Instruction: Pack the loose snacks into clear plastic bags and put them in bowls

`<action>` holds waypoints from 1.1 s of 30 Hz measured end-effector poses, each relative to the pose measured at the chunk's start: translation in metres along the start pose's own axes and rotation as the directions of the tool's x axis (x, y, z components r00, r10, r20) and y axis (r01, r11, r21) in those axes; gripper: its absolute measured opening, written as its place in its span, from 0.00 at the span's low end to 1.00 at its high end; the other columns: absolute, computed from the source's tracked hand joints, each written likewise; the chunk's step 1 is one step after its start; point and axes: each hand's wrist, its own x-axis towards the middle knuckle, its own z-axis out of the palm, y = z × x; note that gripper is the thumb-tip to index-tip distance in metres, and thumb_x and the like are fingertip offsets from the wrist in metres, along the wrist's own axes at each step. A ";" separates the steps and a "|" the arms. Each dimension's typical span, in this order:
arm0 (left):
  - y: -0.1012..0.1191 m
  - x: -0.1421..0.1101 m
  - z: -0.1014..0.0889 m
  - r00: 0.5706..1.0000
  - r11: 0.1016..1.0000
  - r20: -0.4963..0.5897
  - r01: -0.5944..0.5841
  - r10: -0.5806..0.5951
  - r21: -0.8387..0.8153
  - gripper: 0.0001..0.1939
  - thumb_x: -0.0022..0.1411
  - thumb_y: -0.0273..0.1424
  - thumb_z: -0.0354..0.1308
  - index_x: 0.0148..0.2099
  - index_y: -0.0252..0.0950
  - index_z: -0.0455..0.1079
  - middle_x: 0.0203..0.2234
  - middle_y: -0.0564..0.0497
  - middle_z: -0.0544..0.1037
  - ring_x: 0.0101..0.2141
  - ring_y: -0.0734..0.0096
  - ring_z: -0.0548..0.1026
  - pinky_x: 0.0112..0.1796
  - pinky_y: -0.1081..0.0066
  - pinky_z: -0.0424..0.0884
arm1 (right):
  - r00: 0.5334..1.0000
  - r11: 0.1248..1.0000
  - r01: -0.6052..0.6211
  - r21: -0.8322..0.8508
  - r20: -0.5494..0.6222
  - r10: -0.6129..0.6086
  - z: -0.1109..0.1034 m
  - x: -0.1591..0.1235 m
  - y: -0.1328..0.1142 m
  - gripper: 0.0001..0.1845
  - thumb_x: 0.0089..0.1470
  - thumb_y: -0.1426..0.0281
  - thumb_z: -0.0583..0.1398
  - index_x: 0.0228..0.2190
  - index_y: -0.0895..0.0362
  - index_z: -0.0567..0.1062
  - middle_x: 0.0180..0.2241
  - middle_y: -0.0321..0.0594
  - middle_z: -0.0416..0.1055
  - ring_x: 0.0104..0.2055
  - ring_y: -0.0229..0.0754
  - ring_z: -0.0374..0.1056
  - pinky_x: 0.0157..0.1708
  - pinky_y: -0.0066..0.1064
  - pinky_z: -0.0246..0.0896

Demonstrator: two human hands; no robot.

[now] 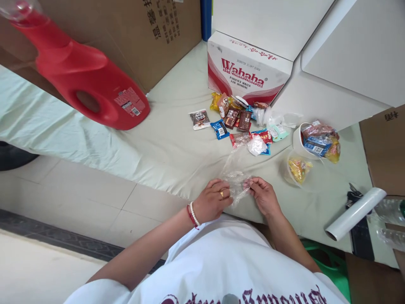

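A clear plastic bag is stretched between my two hands at the front edge of the cloth-covered table. My left hand, with a ring and bracelets, is closed on the bag's left side. With pinched fingertips, my right hand grips the other side. Just beyond the bag lies a crumpled white wad among a pile of small wrapped snacks. A dark snack packet and a blue packet lie at the pile's left.
A white box of Wahaha water stands behind the snacks. Right of them are a white bowl of packets and a clear tub with a yellow packet. A white roll lies far right; a red bottle looms at left.
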 end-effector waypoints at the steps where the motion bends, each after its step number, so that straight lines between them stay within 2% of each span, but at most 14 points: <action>1: 0.001 -0.005 0.001 0.999 0.999 0.001 -0.036 0.036 -0.009 0.15 0.58 0.18 0.54 0.38 0.42 0.75 0.37 0.47 0.80 0.55 0.57 0.73 0.61 0.51 0.59 | 1.000 1.000 -0.011 -0.003 0.016 0.011 -0.001 0.000 -0.002 0.20 0.44 0.53 0.73 0.31 0.53 0.78 0.35 0.39 0.77 0.38 0.43 0.74 0.43 0.36 0.72; 4: 0.004 -0.015 0.003 0.992 0.991 0.046 -0.113 0.116 -0.068 0.12 0.54 0.18 0.56 0.36 0.40 0.73 0.45 0.44 0.79 0.60 0.54 0.70 0.61 0.53 0.64 | 0.998 0.999 -0.009 -0.049 0.059 0.012 -0.002 0.001 -0.010 0.23 0.50 0.48 0.69 0.41 0.51 0.77 0.40 0.39 0.77 0.40 0.45 0.74 0.40 0.37 0.73; 7: 0.008 -0.013 0.001 0.986 0.982 0.084 -0.129 0.142 -0.139 0.15 0.52 0.22 0.56 0.43 0.37 0.73 0.56 0.37 0.74 0.60 0.49 0.69 0.56 0.54 0.71 | 0.993 0.962 0.116 -0.248 0.043 -0.109 0.002 0.010 -0.015 0.27 0.51 0.49 0.68 0.46 0.51 0.76 0.41 0.40 0.78 0.41 0.46 0.73 0.37 0.35 0.71; 9: 0.009 -0.006 -0.001 0.993 0.978 0.063 -0.085 0.098 -0.193 0.16 0.55 0.25 0.55 0.47 0.36 0.72 0.60 0.36 0.71 0.59 0.49 0.69 0.54 0.53 0.73 | 0.976 0.889 0.220 -0.402 0.087 -0.202 0.008 0.019 -0.014 0.24 0.50 0.52 0.69 0.43 0.53 0.77 0.37 0.39 0.78 0.39 0.44 0.72 0.38 0.34 0.68; 11: 0.007 0.004 0.000 1.000 0.971 0.020 0.022 -0.018 -0.239 0.15 0.62 0.28 0.50 0.48 0.36 0.73 0.59 0.37 0.72 0.58 0.53 0.71 0.55 0.54 0.73 | 0.958 0.822 0.288 -0.491 0.161 -0.239 0.013 0.029 -0.011 0.18 0.52 0.54 0.67 0.37 0.54 0.79 0.33 0.37 0.77 0.35 0.42 0.70 0.38 0.33 0.65; 13: 0.002 0.015 0.003 0.971 0.943 -0.024 0.225 -0.238 -0.246 0.17 0.68 0.29 0.45 0.51 0.37 0.73 0.59 0.40 0.73 0.59 0.57 0.72 0.57 0.56 0.72 | 0.952 0.803 0.305 -0.511 0.185 -0.244 0.017 0.036 -0.007 0.16 0.56 0.54 0.64 0.33 0.55 0.78 0.28 0.36 0.74 0.30 0.40 0.67 0.34 0.32 0.63; 16: -0.006 0.027 0.010 0.831 0.824 -0.058 0.536 -0.554 -0.182 0.21 0.69 0.29 0.46 0.60 0.37 0.70 0.66 0.41 0.67 0.61 0.57 0.71 0.59 0.56 0.71 | 0.972 0.851 0.236 -0.470 0.109 -0.209 0.019 0.039 -0.003 0.19 0.57 0.51 0.61 0.33 0.55 0.75 0.24 0.33 0.71 0.25 0.38 0.62 0.26 0.30 0.58; 17: -0.008 0.030 0.012 0.799 0.796 -0.052 0.587 -0.599 -0.149 0.23 0.68 0.28 0.49 0.63 0.37 0.68 0.69 0.41 0.62 0.62 0.56 0.70 0.59 0.56 0.71 | 0.976 0.863 0.217 -0.455 0.087 -0.200 0.019 0.038 -0.003 0.20 0.58 0.50 0.60 0.33 0.55 0.74 0.24 0.33 0.71 0.24 0.38 0.62 0.25 0.30 0.58; 18: -0.009 0.032 0.014 0.788 0.785 -0.034 0.608 -0.615 -0.116 0.25 0.67 0.28 0.51 0.65 0.37 0.66 0.71 0.41 0.59 0.63 0.55 0.70 0.59 0.56 0.71 | 0.976 0.866 0.214 -0.452 0.074 -0.203 0.020 0.036 -0.003 0.21 0.59 0.49 0.59 0.33 0.55 0.74 0.25 0.35 0.72 0.24 0.39 0.63 0.25 0.30 0.59; 22: -0.004 0.037 0.015 0.789 0.791 0.066 0.612 -0.610 0.000 0.31 0.66 0.31 0.55 0.70 0.35 0.60 0.74 0.39 0.51 0.64 0.51 0.68 0.58 0.56 0.73 | 0.951 0.783 0.287 -0.551 0.069 -0.300 0.024 0.026 -0.008 0.22 0.53 0.50 0.65 0.41 0.54 0.76 0.35 0.40 0.78 0.35 0.44 0.70 0.34 0.32 0.65; 24: -0.002 0.039 0.015 0.770 0.774 0.078 0.631 -0.633 0.049 0.31 0.67 0.33 0.55 0.70 0.33 0.58 0.74 0.37 0.49 0.62 0.49 0.71 0.55 0.55 0.74 | 0.945 0.741 0.296 -0.602 0.069 -0.321 0.022 0.024 -0.008 0.21 0.50 0.53 0.68 0.39 0.54 0.77 0.35 0.39 0.78 0.36 0.44 0.71 0.37 0.33 0.65; 26: -0.002 0.040 0.016 0.756 0.758 0.062 0.649 -0.652 0.068 0.31 0.67 0.33 0.55 0.69 0.31 0.59 0.74 0.34 0.49 0.60 0.48 0.73 0.54 0.55 0.75 | 0.952 0.771 0.259 -0.582 0.018 -0.306 0.015 0.024 -0.008 0.17 0.52 0.53 0.66 0.34 0.54 0.78 0.29 0.37 0.76 0.30 0.41 0.68 0.34 0.32 0.64; 29: -0.008 0.041 0.018 0.752 0.753 0.029 0.656 -0.658 0.053 0.29 0.67 0.33 0.55 0.68 0.28 0.60 0.72 0.32 0.52 0.60 0.48 0.73 0.55 0.57 0.74 | 0.980 0.907 0.132 -0.400 -0.085 -0.180 0.000 0.024 -0.009 0.20 0.49 0.51 0.68 0.30 0.55 0.76 0.22 0.33 0.70 0.23 0.37 0.60 0.24 0.29 0.57; 33: -0.013 0.036 0.025 0.763 0.765 -0.104 0.643 -0.638 0.019 0.30 0.67 0.33 0.56 0.68 0.31 0.59 0.71 0.31 0.56 0.59 0.49 0.74 0.51 0.57 0.76 | 0.994 0.969 0.051 -0.240 -0.078 -0.072 -0.010 0.016 -0.012 0.23 0.42 0.51 0.72 0.28 0.56 0.76 0.22 0.33 0.69 0.23 0.35 0.59 0.20 0.26 0.54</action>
